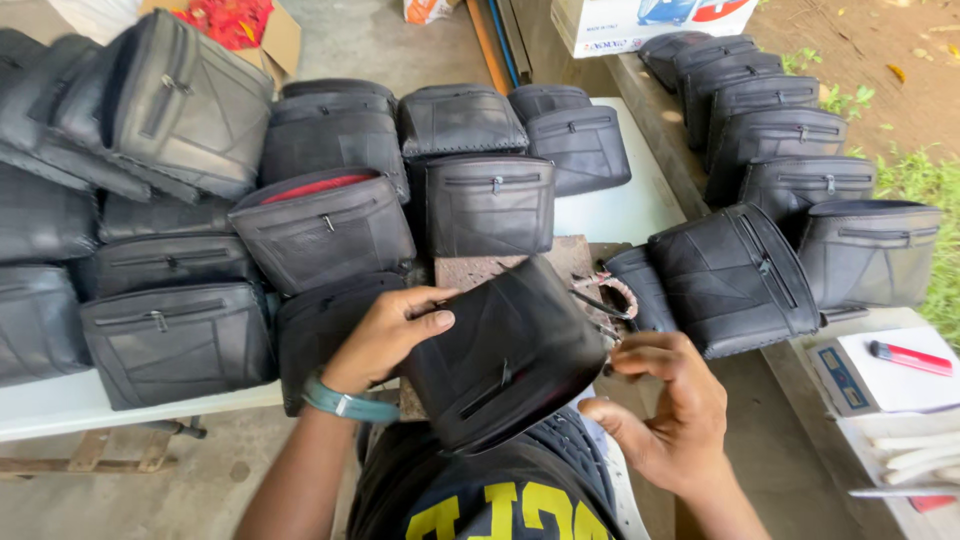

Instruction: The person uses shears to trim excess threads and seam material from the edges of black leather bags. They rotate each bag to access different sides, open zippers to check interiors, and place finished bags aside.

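Black stitched rubber pouch with a zip tilts under the left hand, whose fingers clamp its top edge; right hand, fingers loosely curled, holds nothing. One-handed, it may slip.

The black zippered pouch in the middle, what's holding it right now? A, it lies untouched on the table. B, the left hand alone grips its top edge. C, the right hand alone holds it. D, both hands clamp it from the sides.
B: the left hand grips the top edge of the black pouch, while the right hand sits just beside it with fingers curled, apparently not gripping it.
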